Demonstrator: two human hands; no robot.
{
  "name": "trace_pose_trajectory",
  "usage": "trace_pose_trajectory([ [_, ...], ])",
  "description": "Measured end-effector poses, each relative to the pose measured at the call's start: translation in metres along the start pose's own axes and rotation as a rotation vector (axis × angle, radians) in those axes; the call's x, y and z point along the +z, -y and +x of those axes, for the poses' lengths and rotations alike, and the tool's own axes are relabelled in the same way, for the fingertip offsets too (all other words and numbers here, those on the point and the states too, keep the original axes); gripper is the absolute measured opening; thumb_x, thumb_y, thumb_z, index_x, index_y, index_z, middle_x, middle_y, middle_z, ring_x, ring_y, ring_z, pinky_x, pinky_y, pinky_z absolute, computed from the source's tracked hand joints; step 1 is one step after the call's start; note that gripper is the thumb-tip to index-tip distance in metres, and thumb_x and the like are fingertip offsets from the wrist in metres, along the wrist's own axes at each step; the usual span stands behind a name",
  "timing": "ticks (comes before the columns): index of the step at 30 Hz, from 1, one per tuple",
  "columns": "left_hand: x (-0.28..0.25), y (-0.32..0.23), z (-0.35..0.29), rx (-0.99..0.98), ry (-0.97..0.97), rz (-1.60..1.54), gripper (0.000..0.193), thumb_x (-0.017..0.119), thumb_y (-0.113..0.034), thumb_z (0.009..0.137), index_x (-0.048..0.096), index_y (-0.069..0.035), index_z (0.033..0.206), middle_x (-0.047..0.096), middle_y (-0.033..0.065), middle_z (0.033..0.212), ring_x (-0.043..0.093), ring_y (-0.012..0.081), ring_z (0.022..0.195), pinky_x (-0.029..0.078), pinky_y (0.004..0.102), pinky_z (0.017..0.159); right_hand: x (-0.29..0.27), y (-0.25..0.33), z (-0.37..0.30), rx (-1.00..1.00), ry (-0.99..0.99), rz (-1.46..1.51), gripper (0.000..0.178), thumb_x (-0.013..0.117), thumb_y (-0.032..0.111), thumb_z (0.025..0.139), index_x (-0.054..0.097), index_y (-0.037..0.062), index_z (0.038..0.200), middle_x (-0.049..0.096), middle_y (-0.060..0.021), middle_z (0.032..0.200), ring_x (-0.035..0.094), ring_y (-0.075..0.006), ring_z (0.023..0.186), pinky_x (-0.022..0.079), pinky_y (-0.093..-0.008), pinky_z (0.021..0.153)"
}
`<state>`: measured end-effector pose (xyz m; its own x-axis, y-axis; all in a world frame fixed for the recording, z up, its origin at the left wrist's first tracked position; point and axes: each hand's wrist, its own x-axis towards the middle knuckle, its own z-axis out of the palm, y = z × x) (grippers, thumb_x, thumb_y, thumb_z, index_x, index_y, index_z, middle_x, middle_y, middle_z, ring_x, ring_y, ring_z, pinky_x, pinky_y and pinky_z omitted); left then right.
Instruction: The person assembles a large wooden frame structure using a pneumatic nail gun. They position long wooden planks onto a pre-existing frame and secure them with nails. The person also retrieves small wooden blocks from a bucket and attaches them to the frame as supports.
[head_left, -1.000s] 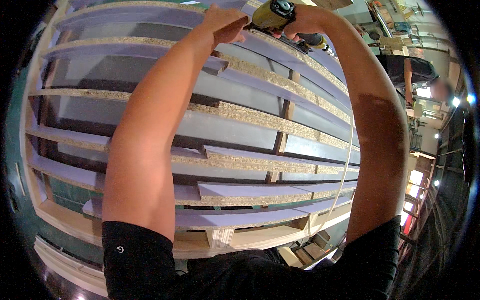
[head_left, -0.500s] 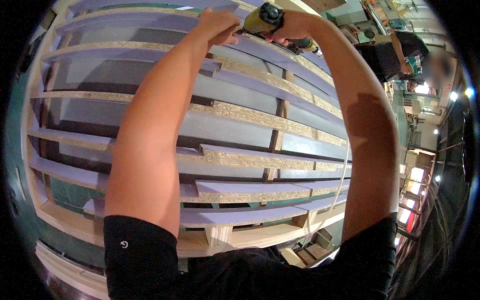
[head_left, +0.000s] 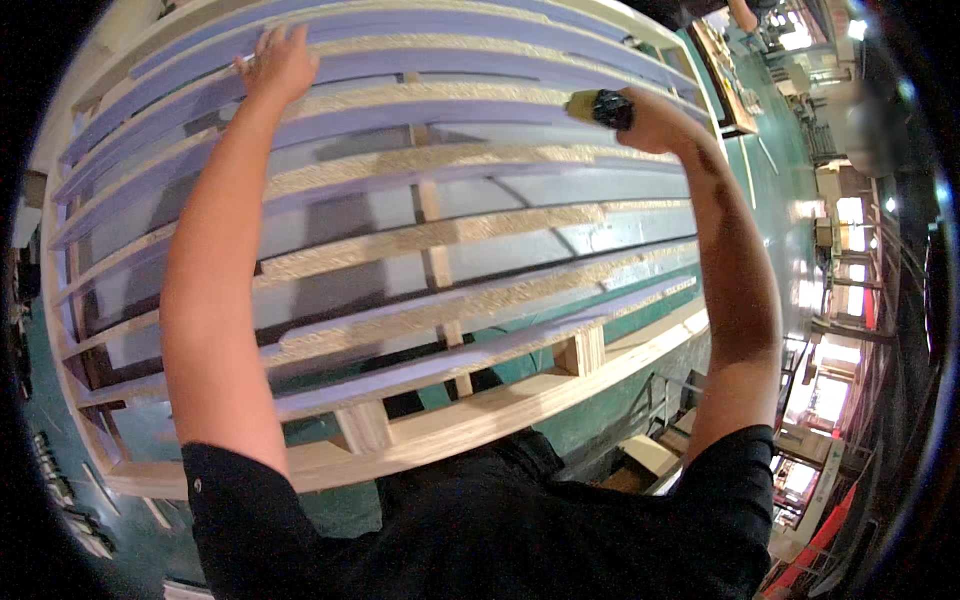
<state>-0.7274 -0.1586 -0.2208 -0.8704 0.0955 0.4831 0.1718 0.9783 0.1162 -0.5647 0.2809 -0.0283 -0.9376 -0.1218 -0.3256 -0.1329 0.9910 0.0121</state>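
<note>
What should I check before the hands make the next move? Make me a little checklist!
1. Right hand gripping the yellow-and-black power tool: ok.
2. Left hand empty, fingers spread: ok.
3. Left hand well apart from the tool: ok.
4. Left hand pressing on the slats below it: cannot tell; it might be just above them.
5. Tool's working tip easy to see: not ok; I can't make it out.

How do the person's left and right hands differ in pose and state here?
The left hand has its fingers spread, while the right hand is curled around a yellow-and-black power tool. The left hand sits higher in the picture than the right hand. Both are bare and reach out over the slats.
</note>
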Motion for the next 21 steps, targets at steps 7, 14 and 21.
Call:
trace_pose_trajectory([
  [7, -0.055, -0.215, -0.120, 0.509, 0.550, -0.316, 0.056, 0.069, -0.040, 0.091, 0.053, -0.016, 0.139, 0.059, 0.0103, 0.133, 0.054, 0.0336, 0.127, 0.041, 0.0547, 0.107, 0.048, -0.119, -0.051, 0.160, 0.166, 0.044, 0.041, 0.075, 0.011, 0.076, 0.061, 0.0020, 0.113, 0.071, -0.0208, 0.098, 0.068, -0.0359, 0.092, 0.052, -0.0452, 0.079],
  [14, -0.064, -0.338, -0.112, 0.381, 0.674, -0.270, 0.056, 0.072, -0.039, 0.088, 0.053, -0.018, 0.137, 0.060, 0.0108, 0.133, 0.054, 0.0331, 0.127, 0.040, 0.0520, 0.108, 0.083, -0.175, -0.025, -0.246, 0.002, 0.188, 0.034, 0.070, 0.008, 0.074, 0.066, 0.0009, 0.107, 0.071, -0.0223, 0.094, 0.069, -0.0376, 0.089, 0.055, -0.0453, 0.078],
  [21, -0.037, -0.375, -0.099, 0.284, 0.639, -0.241, 0.051, 0.078, -0.031, 0.082, 0.057, -0.019, 0.127, 0.068, 0.0079, 0.112, 0.063, 0.0330, 0.109, 0.045, 0.0523, 0.097, 0.076, -0.170, -0.018, -0.251, 0.239, 0.248, 0.042, 0.070, 0.014, 0.075, 0.063, 0.0024, 0.115, 0.071, -0.0208, 0.093, 0.070, -0.0349, 0.085, 0.056, -0.0448, 0.072],
])
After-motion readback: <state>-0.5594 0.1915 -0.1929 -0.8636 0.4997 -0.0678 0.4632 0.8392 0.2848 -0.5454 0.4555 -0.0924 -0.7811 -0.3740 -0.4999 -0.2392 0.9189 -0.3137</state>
